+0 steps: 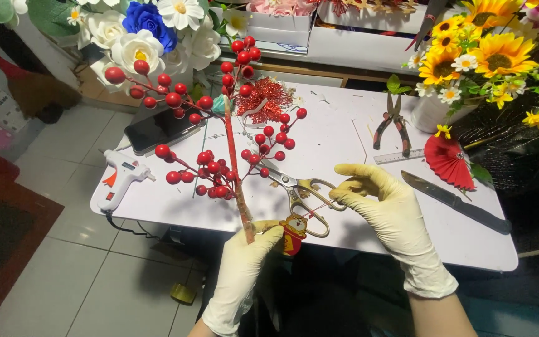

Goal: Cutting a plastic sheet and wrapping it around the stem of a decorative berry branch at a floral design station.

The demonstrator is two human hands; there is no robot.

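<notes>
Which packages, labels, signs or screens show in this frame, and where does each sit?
Phone: flat on the white table's far left, dark rectangular screen, unlit.
White boxes: behind the table, top centre, rectangular, holding pink flowers.
Small tag: by the left hand, red and yellow figure on a red string.

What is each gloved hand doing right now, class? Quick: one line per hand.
Left hand: closed on the red berry branch stem.
Right hand: fingers pinching a thin red string tied to a small ornament.

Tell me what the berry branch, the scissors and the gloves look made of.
Berry branch: glossy, uniform red berries, likely plastic or foam, artificial. Scissors: shiny silver blades, gold-toned handles, apparently metal. Gloves on left hand and right hand: thin, cream, wrinkled, probably latex.
</notes>
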